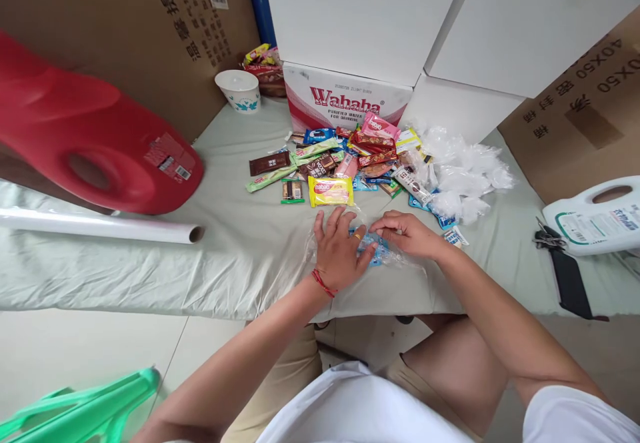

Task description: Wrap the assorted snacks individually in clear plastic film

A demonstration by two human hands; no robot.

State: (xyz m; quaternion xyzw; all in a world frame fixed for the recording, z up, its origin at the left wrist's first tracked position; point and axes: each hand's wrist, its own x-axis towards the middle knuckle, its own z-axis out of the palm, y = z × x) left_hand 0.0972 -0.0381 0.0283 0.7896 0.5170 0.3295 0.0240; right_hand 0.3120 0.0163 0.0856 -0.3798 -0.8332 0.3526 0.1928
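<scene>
My left hand [341, 250] lies with its fingers spread over a clear plastic bag [400, 262] on the cloth-covered table. At the bag's right part, the fingers of my right hand [403, 232] are bent together in a pinch, apparently on the thin film. Blue-printed packaging [376, 251] shows through the plastic between the hands; its exact kind is hard to make out. Just beyond my left fingertips sits a yellow nabati wafer pack [331, 191]. Behind it spreads a heap of wrapped snacks, with a dark brown wrapped bar [270, 163] on its left.
Knotted clear bags [467, 170] are piled right of the snacks. A Wahaba-style water carton [345, 100] stands behind. Left are a red jug [100, 136], a film roll [100, 225] and a paper cup [240, 91]. Right are a white bottle [597, 216] and keys [549, 235].
</scene>
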